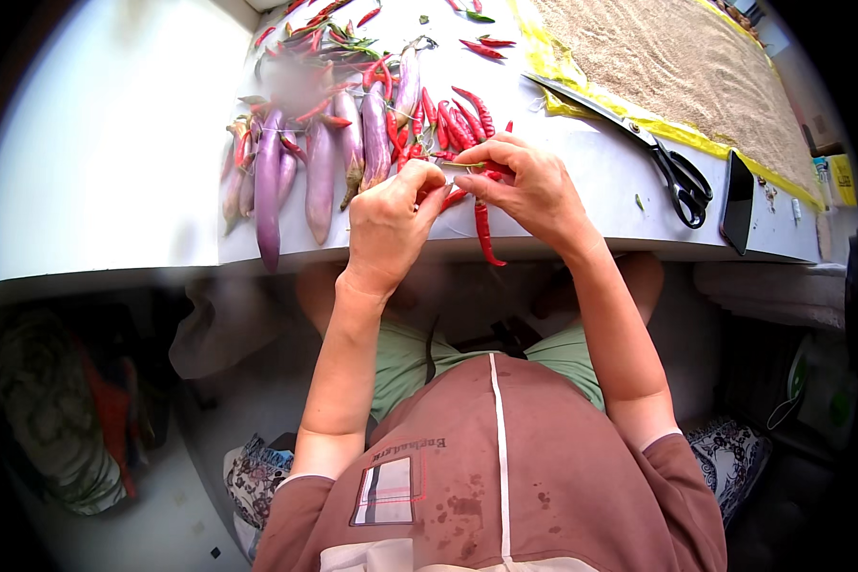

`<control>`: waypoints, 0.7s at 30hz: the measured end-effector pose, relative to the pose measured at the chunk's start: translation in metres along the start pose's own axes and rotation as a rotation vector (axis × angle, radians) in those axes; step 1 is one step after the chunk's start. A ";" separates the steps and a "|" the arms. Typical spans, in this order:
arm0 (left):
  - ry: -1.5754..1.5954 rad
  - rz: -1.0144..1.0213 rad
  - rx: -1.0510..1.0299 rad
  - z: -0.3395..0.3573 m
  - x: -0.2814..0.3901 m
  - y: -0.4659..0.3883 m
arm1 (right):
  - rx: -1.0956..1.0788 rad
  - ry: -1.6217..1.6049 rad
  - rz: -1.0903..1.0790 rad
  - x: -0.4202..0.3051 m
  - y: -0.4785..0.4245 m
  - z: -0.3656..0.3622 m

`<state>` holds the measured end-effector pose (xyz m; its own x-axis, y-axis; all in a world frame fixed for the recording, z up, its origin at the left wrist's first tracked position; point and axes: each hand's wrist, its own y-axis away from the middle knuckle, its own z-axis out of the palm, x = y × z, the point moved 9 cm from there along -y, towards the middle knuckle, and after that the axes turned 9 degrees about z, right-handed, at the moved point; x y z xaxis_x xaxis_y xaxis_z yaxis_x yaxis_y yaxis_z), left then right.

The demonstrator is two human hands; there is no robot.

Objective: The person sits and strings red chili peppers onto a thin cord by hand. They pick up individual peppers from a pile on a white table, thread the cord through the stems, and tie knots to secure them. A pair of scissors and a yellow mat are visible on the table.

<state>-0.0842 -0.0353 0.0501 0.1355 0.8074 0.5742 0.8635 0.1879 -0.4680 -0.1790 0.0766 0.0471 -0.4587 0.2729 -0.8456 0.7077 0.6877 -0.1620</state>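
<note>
Close together at the near edge of the white table (586,207) are both my hands. My left hand (393,214) has its thumb and forefinger pinched at a thin pale string, which is mostly hidden by the fingers. Between thumb and fingers, my right hand (529,186) holds a red chili pepper by its green stem (465,165). Below it, another red chili (482,232) hangs over the table edge. Several red chilies (457,125) lie tied in a bunch just beyond the hands. Purple long eggplants (319,179), strung with more chilies, lie to the left.
Large black-handled scissors (676,175) lie at the right, beside a dark phone (738,204). Behind them, a yellow-edged sheet (593,89) bears a brown grainy layer (672,64). Loose red chilies (482,48) lie farther back. The table edge runs just below my hands.
</note>
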 end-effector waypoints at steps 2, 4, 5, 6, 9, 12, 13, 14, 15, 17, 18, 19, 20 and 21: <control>0.040 -0.026 0.038 0.001 -0.004 0.004 | 0.025 -0.030 0.044 0.003 0.002 -0.005; 0.054 0.022 0.103 -0.001 0.000 0.005 | 0.066 -0.028 0.035 0.005 0.006 -0.010; 0.060 0.046 0.136 -0.003 0.002 0.005 | 0.070 0.000 0.035 0.005 0.008 -0.011; 0.061 0.049 0.144 -0.002 0.002 0.006 | 0.074 0.026 0.033 0.005 0.010 -0.012; 0.063 0.046 0.145 -0.001 0.001 0.009 | 0.080 0.073 0.008 -0.008 0.020 -0.017; 0.062 0.043 0.116 0.003 -0.002 0.011 | 0.125 0.164 -0.130 -0.022 0.024 -0.021; 0.062 0.057 0.119 0.003 -0.001 0.011 | 0.146 0.203 -0.194 -0.027 0.026 -0.021; 0.062 0.070 0.122 0.003 0.000 0.010 | 0.158 0.236 -0.211 -0.030 0.026 -0.020; 0.070 0.093 0.144 0.002 0.001 0.010 | 0.169 0.268 -0.231 -0.032 0.026 -0.019; 0.086 0.137 0.188 0.001 0.003 0.010 | 0.186 0.308 -0.249 -0.033 0.026 -0.016; 0.094 0.133 0.189 0.002 0.001 0.011 | 0.191 0.316 -0.247 -0.032 0.026 -0.015; 0.102 0.130 0.190 0.002 0.000 0.011 | 0.196 0.324 -0.246 -0.031 0.025 -0.014; 0.109 0.126 0.190 0.002 -0.001 0.012 | 0.195 0.334 -0.246 -0.031 0.025 -0.013; 0.110 0.123 0.189 0.003 -0.002 0.012 | 0.193 0.344 -0.245 -0.032 0.026 -0.012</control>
<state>-0.0754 -0.0332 0.0410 0.2949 0.7672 0.5695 0.7325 0.2012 -0.6504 -0.1522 0.0934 0.0760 -0.7537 0.3478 -0.5576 0.6281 0.6308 -0.4556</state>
